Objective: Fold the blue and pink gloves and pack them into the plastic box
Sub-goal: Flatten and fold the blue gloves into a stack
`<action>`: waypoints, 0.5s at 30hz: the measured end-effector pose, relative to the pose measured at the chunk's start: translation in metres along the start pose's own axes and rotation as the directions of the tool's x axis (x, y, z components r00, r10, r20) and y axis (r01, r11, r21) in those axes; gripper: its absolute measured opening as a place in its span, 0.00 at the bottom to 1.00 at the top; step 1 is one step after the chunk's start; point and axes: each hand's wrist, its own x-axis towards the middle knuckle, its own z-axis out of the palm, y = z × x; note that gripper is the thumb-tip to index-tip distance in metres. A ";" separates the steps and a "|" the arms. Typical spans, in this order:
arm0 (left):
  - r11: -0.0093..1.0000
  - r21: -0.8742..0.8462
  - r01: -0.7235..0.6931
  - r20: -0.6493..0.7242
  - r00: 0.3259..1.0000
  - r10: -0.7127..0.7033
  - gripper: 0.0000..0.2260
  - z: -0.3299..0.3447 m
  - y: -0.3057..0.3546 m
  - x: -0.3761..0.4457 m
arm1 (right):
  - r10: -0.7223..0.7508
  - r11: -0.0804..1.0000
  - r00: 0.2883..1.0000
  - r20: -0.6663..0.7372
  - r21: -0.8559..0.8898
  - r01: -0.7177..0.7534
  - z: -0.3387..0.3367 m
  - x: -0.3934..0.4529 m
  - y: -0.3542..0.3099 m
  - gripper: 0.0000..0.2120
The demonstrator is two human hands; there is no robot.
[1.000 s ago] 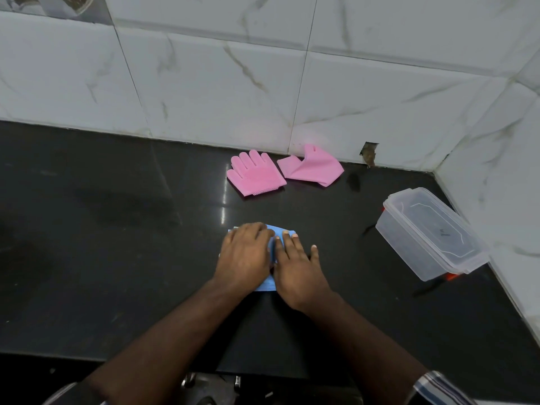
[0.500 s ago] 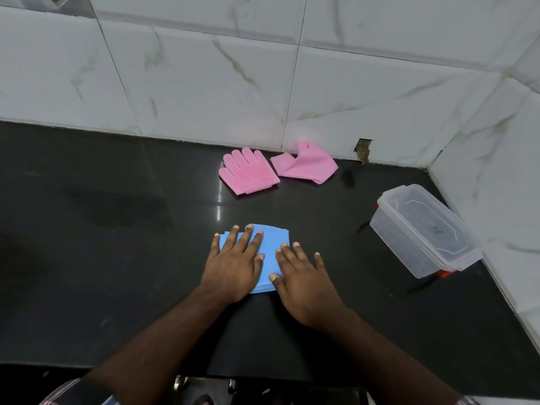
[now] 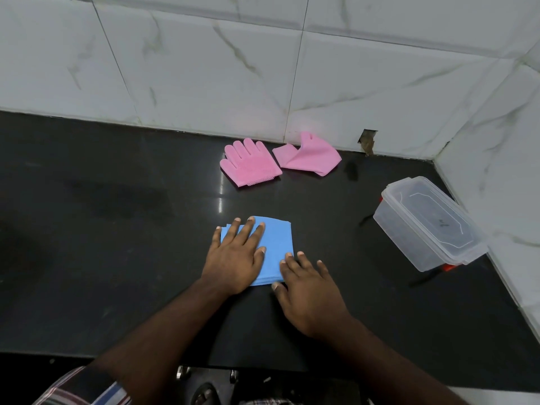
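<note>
From my remote view this looks like a home kitchen, or a utility corner of one. The tabletop (image 3: 117, 229) is a polished black stone slab that reflects the light, and it runs into a corner where two walls of white marble-look tiles (image 3: 204, 68) meet it, with grout lines and one small chipped hole (image 3: 367, 140) at the base. The things lying about fit that reading: pink scrubbing gloves (image 3: 249, 163) with bristled palms, the sort used for washing dishes, and a clear plastic food box (image 3: 426, 226) with a snap-on lid and red clips. At the bottom edge I see metal fittings (image 3: 182, 372) under the slab's front lip.
</note>
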 end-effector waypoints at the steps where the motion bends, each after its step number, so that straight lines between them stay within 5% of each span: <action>1: 1.000 -0.004 0.002 -0.003 1.000 -0.002 0.30 0.000 0.000 0.000 | 0.000 1.000 1.000 0.026 -0.009 0.000 0.005 -0.003 0.000 0.32; 7: 1.000 -0.009 0.004 0.010 1.000 -0.004 0.31 -0.003 0.001 -0.001 | 0.002 0.997 0.997 0.075 0.074 -0.008 0.003 0.000 0.003 0.29; 15: 0.996 -0.085 0.000 0.093 0.996 0.008 0.28 -0.029 0.004 0.002 | 0.067 0.964 0.996 -0.053 0.261 -0.051 -0.014 -0.004 0.016 0.26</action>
